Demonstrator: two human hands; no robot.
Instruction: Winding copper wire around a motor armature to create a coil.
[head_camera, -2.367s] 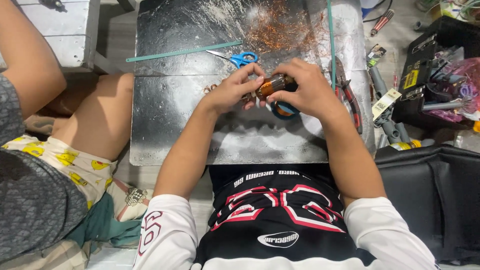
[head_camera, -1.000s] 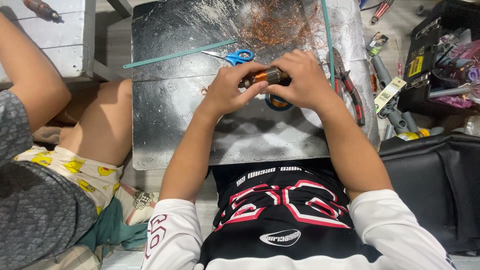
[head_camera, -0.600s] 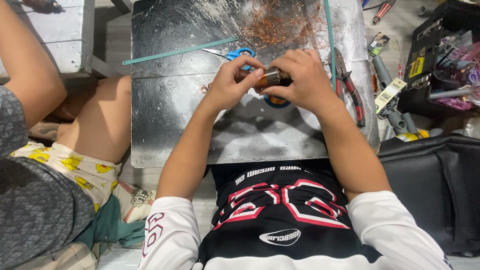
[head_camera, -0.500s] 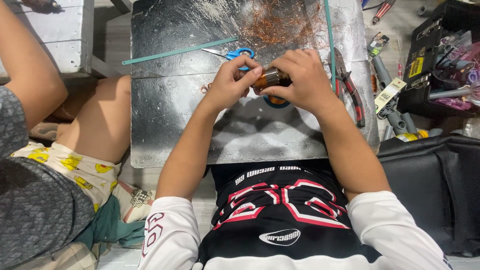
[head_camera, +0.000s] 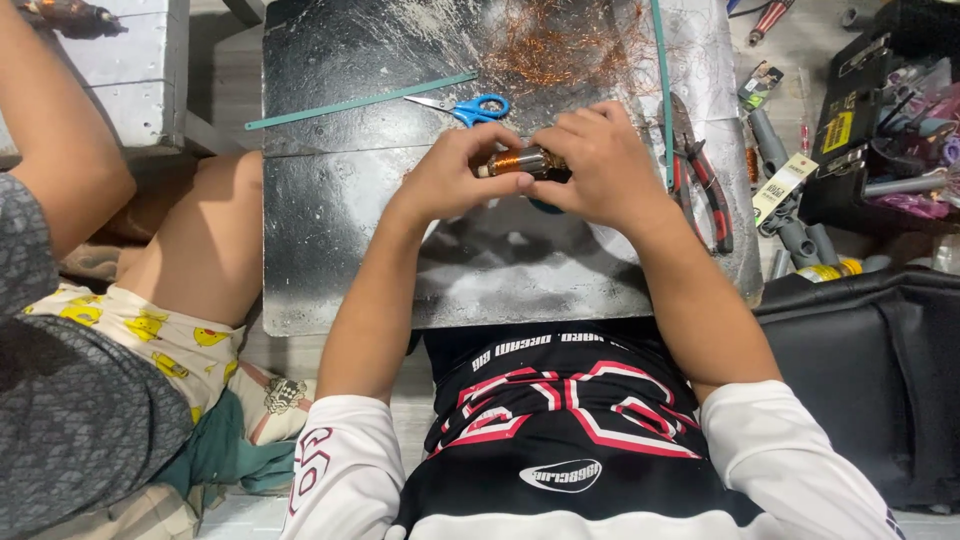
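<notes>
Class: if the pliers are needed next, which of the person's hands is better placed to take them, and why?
Probably the right hand. The red-handled pliers lie just beside it, while the left hand sits on the far side of the copper-wound rotor that both hands hold.

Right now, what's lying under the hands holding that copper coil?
Beneath the left hand and right hand gripping the copper-wound coil lies the metal sheet. A dark round object shows there, mostly covered.

Copper-wound motor rotor (head_camera: 520, 162), horizontal, above the grey metal sheet (head_camera: 340, 220)
</notes>
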